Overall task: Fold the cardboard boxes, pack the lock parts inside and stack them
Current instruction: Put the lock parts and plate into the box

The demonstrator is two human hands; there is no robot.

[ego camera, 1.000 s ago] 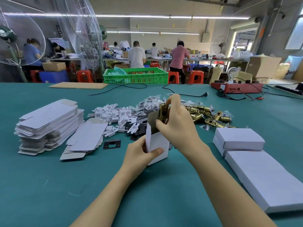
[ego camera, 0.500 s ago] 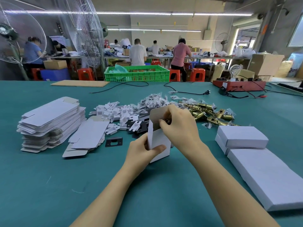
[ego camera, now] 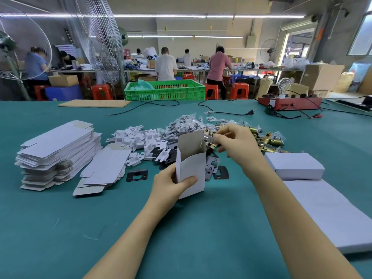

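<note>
The green worktop (ego camera: pixel 60 228) carries, at the left, a tall stack of flat box blanks (ego camera: pixel 58 154), and at the right a row of finished white boxes (ego camera: pixel 296 166) lying closed. Between them spreads the heap of lock parts (ego camera: pixel 181 127): white plastic inserts, black plates, bagged screws and brass latches.

In front of it the left hand (ego camera: pixel 171 184) holds the open box (ego camera: pixel 191 164) upright, thumb across its front face, its base touching the worktop. That grip is one-sided, so the box could tip or buckle when a part goes in.

The right hand (ego camera: pixel 235 143) hovers just beside the box mouth, fingers curled in a pinch on a small part (ego camera: pixel 210 140) (which part is too blurred to tell). A loose pinch could drop it outside the box, or snag it on the raised top flap.
</note>
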